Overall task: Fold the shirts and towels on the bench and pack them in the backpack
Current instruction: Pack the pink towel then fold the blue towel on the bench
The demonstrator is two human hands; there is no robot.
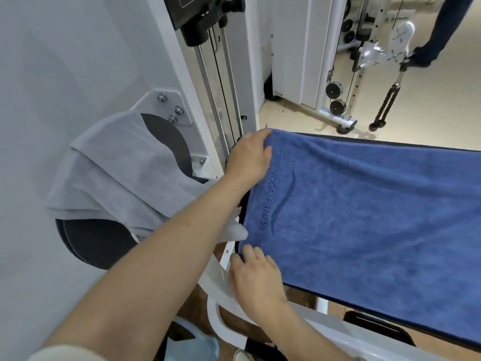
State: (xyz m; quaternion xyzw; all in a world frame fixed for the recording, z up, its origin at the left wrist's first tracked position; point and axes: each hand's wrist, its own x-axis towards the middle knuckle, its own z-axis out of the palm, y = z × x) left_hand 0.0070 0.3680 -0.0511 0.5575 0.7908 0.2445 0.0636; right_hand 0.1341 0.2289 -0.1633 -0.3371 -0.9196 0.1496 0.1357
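Note:
A blue towel [364, 212] marked "YOGA FITNESS" lies spread flat along the black bench [390, 145], covering most of its top. My left hand [250, 158] pinches the towel's far left corner between thumb and fingers. My right hand [256, 273] grips the near left corner at the bench edge. A grey towel [114, 175] hangs in loose folds over a dark round seat pad [96, 243] to the left. No backpack is in view.
A white cable machine column [218, 82] with steel guide rods rises right behind the bench's left end. The bench's white frame [223, 290] curves below my hands. At the far right, pulleys, a rope handle [385, 105] and another person's leg [440, 35] stand on the beige floor.

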